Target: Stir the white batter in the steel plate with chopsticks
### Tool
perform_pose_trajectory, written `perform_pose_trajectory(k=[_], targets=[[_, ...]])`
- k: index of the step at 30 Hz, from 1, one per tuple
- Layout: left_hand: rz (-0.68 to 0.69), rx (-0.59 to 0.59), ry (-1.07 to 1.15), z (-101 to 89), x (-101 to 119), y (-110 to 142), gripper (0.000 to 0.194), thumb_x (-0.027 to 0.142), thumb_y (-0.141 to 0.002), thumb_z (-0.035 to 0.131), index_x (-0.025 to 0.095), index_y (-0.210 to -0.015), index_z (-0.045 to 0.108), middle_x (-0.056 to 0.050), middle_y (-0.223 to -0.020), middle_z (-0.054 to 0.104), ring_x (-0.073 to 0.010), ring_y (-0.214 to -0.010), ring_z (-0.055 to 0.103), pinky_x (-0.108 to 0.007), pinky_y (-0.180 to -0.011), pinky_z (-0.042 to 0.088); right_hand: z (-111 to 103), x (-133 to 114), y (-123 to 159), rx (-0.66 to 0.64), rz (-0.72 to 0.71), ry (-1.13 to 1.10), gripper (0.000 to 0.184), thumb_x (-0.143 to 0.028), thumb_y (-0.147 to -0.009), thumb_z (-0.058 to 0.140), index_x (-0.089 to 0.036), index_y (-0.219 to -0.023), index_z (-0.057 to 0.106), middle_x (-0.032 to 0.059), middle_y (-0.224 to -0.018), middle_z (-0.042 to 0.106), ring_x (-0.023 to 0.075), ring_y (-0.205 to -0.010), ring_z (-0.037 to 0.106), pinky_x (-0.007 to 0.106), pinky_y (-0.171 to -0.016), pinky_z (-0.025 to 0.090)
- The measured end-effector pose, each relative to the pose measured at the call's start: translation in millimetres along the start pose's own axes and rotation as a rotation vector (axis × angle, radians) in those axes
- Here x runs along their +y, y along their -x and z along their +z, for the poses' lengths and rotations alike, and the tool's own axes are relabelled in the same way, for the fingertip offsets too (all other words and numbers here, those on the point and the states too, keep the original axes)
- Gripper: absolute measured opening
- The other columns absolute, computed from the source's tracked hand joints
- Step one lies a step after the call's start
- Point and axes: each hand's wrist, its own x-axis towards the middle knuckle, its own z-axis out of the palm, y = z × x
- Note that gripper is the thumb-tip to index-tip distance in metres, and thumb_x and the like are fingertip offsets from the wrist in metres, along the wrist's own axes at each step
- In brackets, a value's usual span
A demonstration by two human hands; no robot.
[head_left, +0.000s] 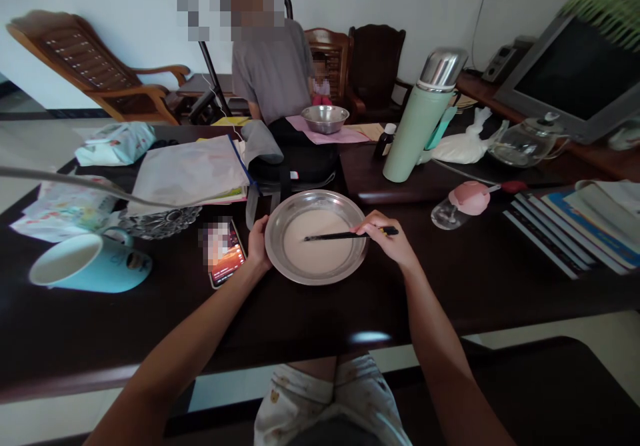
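A round stainless steel bowl (316, 278) stands on the dark table in front of me, with a pale, milky liquid (325, 254) in it. At its left rim, my left hand (259, 245) grips the bowl, thumb at the edge and the other fingers partly hidden against the outside. Dark chopsticks (333, 236) are held by my right hand (384, 233) over the bowl's right rim. Their tips reach into the liquid near the middle. Just left of my left hand lies a phone (231, 263) with its screen lit.
A light blue mug (93, 269) and a glass dish (163, 223) stand to the left. Behind are papers (187, 166), a black bag (310, 156), a second metal bowl (325, 119) and a green thermos (420, 126). A pink-lidded cup (460, 206) and books (560, 233) lie right. Two people are beyond the table.
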Motion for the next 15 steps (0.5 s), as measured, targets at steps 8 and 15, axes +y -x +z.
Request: perform_pose_trajectory(k=[8, 15], targets=[[-0.002, 0.004, -0.003, 4.4, 3, 6, 0.024, 0.028, -0.092, 0.062, 0.019, -0.073, 0.074, -0.006, -0.061, 0.073, -0.0331, -0.081, 0.083, -0.042, -0.083, 0.069, -2, 1, 2, -0.045, 0.007, -0.055, 0.052, -0.071, -0.099, 0.070, -0.028, -0.075, 0.085, 0.0042, -0.076, 0.079, 0.0231, -0.081, 0.078, 0.040, -0.083, 0.063], [-0.030, 0.018, 0.008, 9.0, 5, 12, 0.031, 0.027, -0.096, 0.056, 0.019, -0.071, 0.073, -0.005, -0.057, 0.070, -0.0319, -0.080, 0.083, -0.043, -0.084, 0.069, -5, 1, 1, 0.124, 0.013, -0.034, 0.053, -0.072, -0.097, 0.072, -0.028, -0.070, 0.082, 0.0044, -0.077, 0.080, 0.0219, -0.080, 0.077, 0.039, -0.082, 0.062]])
